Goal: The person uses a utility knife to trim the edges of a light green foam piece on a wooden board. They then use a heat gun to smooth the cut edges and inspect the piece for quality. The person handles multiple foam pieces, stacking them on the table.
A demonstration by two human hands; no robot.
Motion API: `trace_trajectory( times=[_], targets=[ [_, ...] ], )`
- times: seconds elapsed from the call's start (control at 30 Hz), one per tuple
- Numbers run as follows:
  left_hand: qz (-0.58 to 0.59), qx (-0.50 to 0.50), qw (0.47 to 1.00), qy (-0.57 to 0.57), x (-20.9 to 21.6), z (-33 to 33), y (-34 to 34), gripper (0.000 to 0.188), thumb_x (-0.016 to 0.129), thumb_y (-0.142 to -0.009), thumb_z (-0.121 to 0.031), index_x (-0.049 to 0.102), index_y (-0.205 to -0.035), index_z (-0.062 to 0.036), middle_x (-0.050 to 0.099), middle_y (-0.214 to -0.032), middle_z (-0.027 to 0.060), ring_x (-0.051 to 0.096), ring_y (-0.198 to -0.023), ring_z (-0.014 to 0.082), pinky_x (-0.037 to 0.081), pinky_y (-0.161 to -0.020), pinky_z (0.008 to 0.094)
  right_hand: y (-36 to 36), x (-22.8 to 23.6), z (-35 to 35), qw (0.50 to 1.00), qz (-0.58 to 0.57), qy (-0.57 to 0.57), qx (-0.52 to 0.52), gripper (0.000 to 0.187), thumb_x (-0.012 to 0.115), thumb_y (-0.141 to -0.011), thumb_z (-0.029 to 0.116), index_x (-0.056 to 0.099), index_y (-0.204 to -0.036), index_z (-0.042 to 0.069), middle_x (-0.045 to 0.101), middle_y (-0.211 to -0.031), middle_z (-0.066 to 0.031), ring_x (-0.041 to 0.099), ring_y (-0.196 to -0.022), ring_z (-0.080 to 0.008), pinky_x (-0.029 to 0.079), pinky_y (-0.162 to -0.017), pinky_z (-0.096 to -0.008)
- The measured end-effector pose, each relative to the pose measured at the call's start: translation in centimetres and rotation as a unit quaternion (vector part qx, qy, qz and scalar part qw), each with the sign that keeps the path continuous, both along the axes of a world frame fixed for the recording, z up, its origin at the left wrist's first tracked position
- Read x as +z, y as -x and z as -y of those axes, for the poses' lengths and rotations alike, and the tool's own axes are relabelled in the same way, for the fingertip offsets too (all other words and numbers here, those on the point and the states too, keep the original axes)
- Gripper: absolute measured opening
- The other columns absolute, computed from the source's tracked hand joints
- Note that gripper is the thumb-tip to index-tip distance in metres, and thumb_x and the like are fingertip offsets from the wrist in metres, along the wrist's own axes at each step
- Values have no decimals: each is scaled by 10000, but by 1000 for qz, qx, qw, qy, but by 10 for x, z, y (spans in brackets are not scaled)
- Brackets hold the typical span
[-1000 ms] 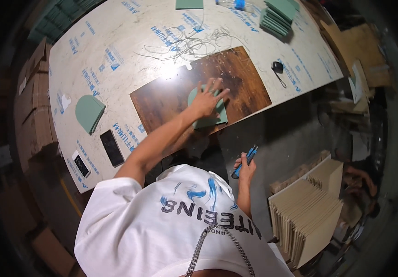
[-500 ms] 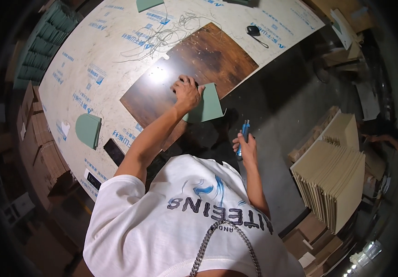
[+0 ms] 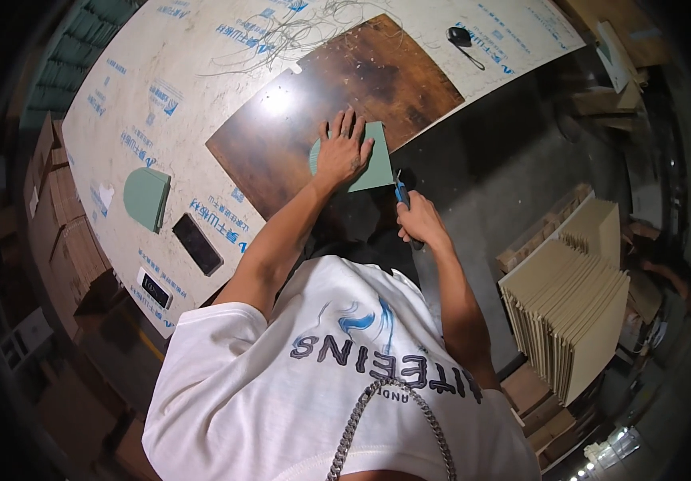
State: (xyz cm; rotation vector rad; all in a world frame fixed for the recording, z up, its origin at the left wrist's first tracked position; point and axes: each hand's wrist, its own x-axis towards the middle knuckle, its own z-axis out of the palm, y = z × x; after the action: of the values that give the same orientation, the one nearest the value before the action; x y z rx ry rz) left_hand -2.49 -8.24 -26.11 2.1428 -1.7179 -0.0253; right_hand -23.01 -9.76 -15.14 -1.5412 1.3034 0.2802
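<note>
My left hand lies flat with its fingers spread on a pale green panel that has one rounded end. The panel rests on a brown wood-look board, its straight end jutting past the board's near edge. My right hand is closed round a slim blue-and-black hand tool with a metal tip. That tip is close to the panel's near right corner; whether they touch I cannot tell. Other green panels of like shape lie stacked to the left on the table.
Tangled pale strands lie at the back of the white table. A phone, a small device with a dark display and a black object with a strap are also there. Upright tan boards stand at the right.
My left hand has flattened onto the green panel, fingers extended. The right hand has brought the tool up and leftward to the panel's corner. The view has shifted slightly.
</note>
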Motion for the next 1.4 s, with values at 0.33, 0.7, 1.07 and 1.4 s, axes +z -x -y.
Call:
trace_trajectory(
  times=[0.33, 0.7, 1.07, 1.4],
  targets=[
    [-9, 6, 1000, -19, -1, 3, -2, 552, 398, -962, -444, 447, -1361, -67, 356, -1467, 165, 286, -1367, 332, 167, -1091, 565, -5, 6, 2, 998, -47, -24, 31, 323, 425, -898, 158, 496, -956, -151, 636, -624, -229, 650, -501, -275, 540, -521, -362],
    [-14, 10, 998, -52, -3, 6, -3, 591, 412, -942, -478, 432, -1374, -74, 309, -1499, 143, 239, -1395, 330, 95, -1109, 569, -7, -4, -4, 997, -69, -47, 0, 280, 487, -928, 151, 481, -920, -128, 619, -610, -209, 639, -480, -272, 513, -436, -366],
    [15, 8, 996, -87, -10, 8, -2, 606, 368, -959, -488, 367, -1424, -100, 266, -1520, 145, 213, -1406, 335, 119, -1111, 573, -4, -32, -8, 999, -48, 0, -4, 277, 494, -946, 182, 443, -936, -90, 608, -591, -198, 619, -451, -267, 497, -438, -368],
    [23, 1, 995, -98, -6, 10, 1, 608, 385, -955, -478, 361, -1425, -93, 260, -1521, 158, 221, -1404, 345, 134, -1104, 582, 13, -70, -17, 998, -44, 22, 45, 279, 504, -929, 176, 485, -954, -101, 617, -618, -236, 626, -463, -303, 524, -463, -404]
  ],
)
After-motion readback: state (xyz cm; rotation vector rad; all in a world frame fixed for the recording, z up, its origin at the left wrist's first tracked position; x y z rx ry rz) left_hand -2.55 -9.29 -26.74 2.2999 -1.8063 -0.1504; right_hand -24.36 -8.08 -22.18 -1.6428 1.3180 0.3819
